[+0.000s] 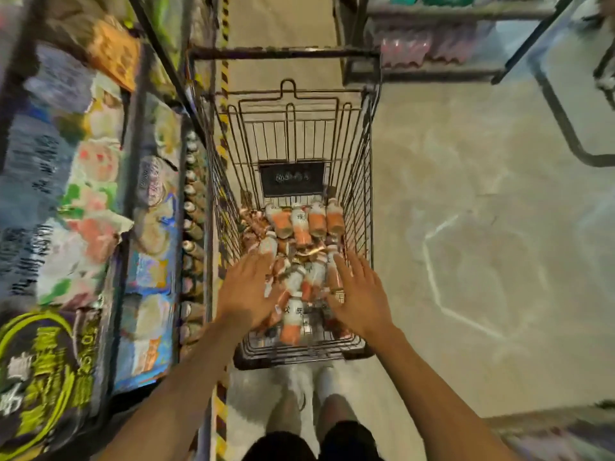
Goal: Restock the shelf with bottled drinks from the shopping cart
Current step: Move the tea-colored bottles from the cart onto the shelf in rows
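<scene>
A wire shopping cart (357, 181) stands straight below me, its near end heaped with several orange-and-white bottled drinks (301, 227) lying on their sides. My left hand (248, 291) hovers over the left part of the pile, fingers spread, holding nothing. Over the right part, my right hand (357, 291) is spread the same way, a ring on one finger, with one bottle (293, 319) lying between the two hands. The shelf (196, 207) on the left carries a row of bottles (191, 227) along its lower level.
Blurred snack bags (83, 194) fill the upper levels of the left shelf. A yellow-black hazard stripe (221, 404) runs along the floor beside it. Another rack (429, 54) with pink-capped bottle packs stands at the far right. Bare concrete floor (482, 244) lies right of the cart.
</scene>
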Demonstrator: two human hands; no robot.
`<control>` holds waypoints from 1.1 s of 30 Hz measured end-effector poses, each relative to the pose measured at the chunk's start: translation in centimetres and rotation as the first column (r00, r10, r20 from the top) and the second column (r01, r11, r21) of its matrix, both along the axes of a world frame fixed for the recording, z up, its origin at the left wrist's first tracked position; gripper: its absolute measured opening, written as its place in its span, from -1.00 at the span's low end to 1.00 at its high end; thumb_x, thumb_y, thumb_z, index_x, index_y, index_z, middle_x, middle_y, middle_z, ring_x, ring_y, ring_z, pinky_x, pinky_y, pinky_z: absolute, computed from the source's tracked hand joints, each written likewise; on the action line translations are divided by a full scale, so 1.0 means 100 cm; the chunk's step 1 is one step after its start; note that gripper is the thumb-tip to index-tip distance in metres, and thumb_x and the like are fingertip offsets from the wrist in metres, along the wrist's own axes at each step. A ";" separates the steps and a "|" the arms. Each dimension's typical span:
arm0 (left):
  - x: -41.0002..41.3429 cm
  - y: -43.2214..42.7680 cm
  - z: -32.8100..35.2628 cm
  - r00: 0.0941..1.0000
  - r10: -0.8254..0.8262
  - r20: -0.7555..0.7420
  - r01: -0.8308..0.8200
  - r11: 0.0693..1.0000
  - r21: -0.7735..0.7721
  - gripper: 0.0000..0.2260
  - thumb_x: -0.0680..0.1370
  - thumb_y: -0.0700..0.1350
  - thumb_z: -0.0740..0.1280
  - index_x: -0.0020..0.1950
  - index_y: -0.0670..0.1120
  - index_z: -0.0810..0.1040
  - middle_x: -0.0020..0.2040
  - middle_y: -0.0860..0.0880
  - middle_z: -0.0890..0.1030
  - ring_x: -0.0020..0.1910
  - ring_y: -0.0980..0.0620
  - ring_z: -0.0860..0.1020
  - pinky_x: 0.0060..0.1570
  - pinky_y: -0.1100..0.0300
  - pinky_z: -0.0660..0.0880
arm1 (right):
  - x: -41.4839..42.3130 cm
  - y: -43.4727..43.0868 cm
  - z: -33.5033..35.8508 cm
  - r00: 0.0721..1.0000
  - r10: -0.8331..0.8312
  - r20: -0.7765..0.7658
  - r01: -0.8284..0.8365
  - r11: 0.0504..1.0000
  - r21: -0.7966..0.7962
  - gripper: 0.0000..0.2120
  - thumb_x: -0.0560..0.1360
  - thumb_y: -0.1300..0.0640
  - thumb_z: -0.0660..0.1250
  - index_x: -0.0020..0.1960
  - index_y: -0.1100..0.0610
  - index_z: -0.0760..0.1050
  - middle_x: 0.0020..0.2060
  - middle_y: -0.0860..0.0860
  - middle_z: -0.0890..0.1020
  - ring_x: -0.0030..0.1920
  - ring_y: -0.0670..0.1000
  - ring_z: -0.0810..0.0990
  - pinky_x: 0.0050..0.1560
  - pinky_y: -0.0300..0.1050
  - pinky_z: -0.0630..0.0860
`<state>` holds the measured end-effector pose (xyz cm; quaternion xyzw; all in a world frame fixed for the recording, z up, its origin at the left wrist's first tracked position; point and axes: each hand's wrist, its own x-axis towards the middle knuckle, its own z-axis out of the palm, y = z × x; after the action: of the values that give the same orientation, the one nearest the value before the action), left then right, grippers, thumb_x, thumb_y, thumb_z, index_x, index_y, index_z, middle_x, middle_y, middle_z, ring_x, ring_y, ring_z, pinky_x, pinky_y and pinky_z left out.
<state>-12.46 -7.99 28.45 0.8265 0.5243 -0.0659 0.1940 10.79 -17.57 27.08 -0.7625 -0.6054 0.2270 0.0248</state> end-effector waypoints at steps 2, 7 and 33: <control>0.001 0.009 -0.024 0.999 0.021 0.042 -0.020 1.000 -0.022 -0.38 0.61 0.18 0.26 0.62 -0.01 0.24 0.56 -0.11 0.36 0.52 -0.16 0.33 0.44 -0.08 0.29 | -0.005 0.006 -0.027 1.000 0.002 -0.018 -0.003 0.999 -0.049 -0.25 0.62 -0.22 0.23 0.69 -0.01 0.03 0.68 0.12 0.10 0.67 0.21 0.05 0.62 0.25 0.16; -0.007 0.019 -0.089 0.996 0.093 0.014 -0.087 0.971 -0.221 -0.33 0.62 0.22 0.24 0.65 0.08 0.07 0.57 -0.15 0.33 0.53 -0.20 0.30 0.44 -0.13 0.36 | -0.021 0.016 -0.091 0.997 -0.014 -0.080 0.001 0.987 -0.158 -0.19 0.58 -0.35 0.17 0.68 -0.04 -0.02 0.69 0.09 0.06 0.68 0.20 0.00 0.60 0.24 0.22; -0.007 0.001 -0.300 0.461 0.888 0.006 -0.715 0.375 -0.589 -0.42 0.27 -0.01 0.65 0.16 0.16 0.43 0.08 0.10 0.58 0.09 0.00 0.62 0.10 -0.01 0.60 | -0.078 0.007 -0.315 0.372 -0.769 -0.520 0.346 0.635 -0.691 -0.60 0.40 0.15 0.65 0.15 -0.05 0.61 0.05 -0.05 0.75 0.08 -0.01 0.73 0.17 -0.01 0.64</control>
<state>-13.20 -7.94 -1.51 0.3730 0.7846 0.0389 0.4937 2.96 -16.84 -4.43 -0.7241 -0.1453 0.6501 0.1785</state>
